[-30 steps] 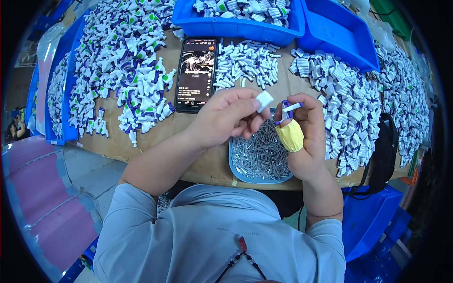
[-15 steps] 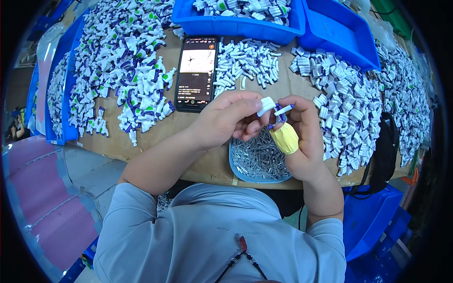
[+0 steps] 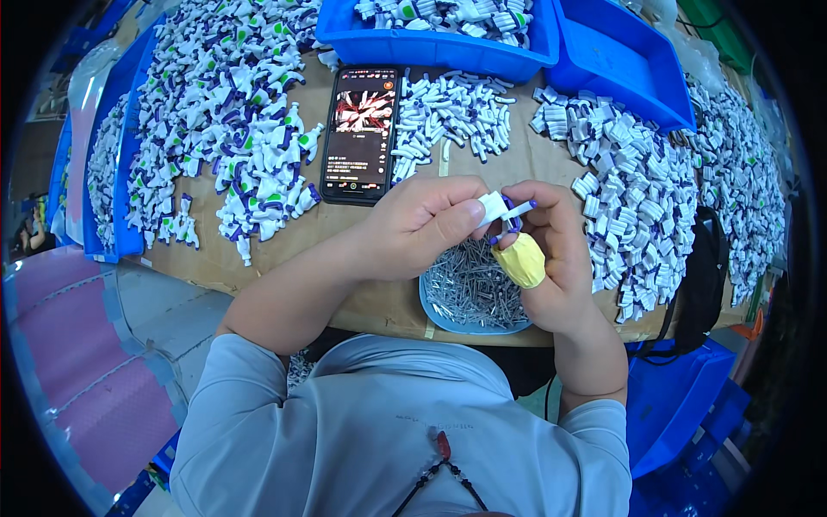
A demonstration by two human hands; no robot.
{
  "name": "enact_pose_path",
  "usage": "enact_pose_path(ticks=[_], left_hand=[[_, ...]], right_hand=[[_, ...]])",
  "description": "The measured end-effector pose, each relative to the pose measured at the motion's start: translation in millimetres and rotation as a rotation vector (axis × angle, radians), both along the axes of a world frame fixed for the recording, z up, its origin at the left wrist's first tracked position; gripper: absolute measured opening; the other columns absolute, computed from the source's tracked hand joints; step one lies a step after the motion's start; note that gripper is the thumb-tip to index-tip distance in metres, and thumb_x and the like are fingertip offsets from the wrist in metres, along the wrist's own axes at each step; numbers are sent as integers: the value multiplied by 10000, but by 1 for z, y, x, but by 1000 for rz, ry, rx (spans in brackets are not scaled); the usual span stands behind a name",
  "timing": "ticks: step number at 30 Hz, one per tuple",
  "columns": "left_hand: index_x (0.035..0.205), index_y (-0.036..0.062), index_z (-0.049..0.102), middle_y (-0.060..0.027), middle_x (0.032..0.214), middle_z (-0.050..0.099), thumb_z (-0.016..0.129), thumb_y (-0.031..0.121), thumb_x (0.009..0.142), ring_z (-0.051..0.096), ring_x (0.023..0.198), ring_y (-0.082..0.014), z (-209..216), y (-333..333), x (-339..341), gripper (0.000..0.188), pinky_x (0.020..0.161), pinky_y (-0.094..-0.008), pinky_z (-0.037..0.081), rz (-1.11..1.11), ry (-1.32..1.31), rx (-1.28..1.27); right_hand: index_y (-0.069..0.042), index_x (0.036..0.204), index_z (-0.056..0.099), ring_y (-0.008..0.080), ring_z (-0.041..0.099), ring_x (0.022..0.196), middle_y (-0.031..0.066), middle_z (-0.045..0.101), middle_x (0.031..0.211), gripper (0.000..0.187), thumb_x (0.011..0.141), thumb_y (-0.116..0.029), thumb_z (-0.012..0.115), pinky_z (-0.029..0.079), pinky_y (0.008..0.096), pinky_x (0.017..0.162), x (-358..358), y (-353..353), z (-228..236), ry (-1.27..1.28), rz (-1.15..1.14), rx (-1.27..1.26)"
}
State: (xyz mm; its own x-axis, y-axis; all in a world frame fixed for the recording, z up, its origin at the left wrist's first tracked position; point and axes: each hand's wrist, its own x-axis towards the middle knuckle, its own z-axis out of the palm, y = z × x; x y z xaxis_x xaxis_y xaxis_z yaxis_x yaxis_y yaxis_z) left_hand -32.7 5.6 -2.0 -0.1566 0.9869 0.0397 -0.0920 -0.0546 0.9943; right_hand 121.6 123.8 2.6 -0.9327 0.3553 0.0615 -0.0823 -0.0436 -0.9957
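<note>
My left hand [image 3: 435, 222] pinches a small white plastic block [image 3: 493, 208] between thumb and fingers. Close against it, my right hand [image 3: 558, 246] grips a small white-and-purple plastic part [image 3: 520, 209], with a thin white piece sticking out to the side. The block and the part meet between my fingertips; whether they are joined cannot be made out. A yellow cover [image 3: 522, 259] wraps my right thumb. Below both hands is a light-blue tray [image 3: 428, 312] of loose metal pins [image 3: 474, 293], partly hidden by them.
A phone [image 3: 358, 142] with a lit screen lies beyond my left hand. Around it are heaps of white-purple-green figure parts [image 3: 224, 129], short white sticks [image 3: 457, 112] and white blocks [image 3: 633, 189]. Blue bins [image 3: 439, 47] stand at the back; a black strap bag [image 3: 702, 276] hangs at right.
My left hand has moved slightly right, pushing the white block up against the part in my right hand. Its fingers have curled in. The phone's picture has changed.
</note>
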Motion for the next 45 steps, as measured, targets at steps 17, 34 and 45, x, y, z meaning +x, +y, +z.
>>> enact_pose_path(ticks=[17, 34, 45], left_hand=[[762, 32, 547, 21, 666, 510, 441, 331, 981, 429, 597, -58, -1, -4, -1, 386, 544, -221, 347, -151, -103, -8], [826, 40, 590, 29, 681, 525, 498, 360, 957, 404, 550, -24, -3, -7, 8, 358, 487, -186, 295, -249, -644, -199], [910, 17, 584, 50, 744, 520, 447, 303, 987, 433, 647, -23, 0, -1, 10, 326, 559, -196, 357, -168, -348, -140]], right_hand=[[17, 1201, 480, 144, 572, 993, 89, 560, 1079, 443, 807, 9, 680, 458, 272, 852, 3, -1, -6, 133, 85, -193], [1, 1103, 585, 188, 610, 786, 106, 621, 909, 538, 666, -196, 831, 469, 272, 665, -1, 7, 1, 187, -5, 307], [-13, 1053, 567, 246, 602, 785, 116, 616, 899, 487, 695, -248, 798, 469, 310, 668, 0, 3, 2, 101, -69, 410]])
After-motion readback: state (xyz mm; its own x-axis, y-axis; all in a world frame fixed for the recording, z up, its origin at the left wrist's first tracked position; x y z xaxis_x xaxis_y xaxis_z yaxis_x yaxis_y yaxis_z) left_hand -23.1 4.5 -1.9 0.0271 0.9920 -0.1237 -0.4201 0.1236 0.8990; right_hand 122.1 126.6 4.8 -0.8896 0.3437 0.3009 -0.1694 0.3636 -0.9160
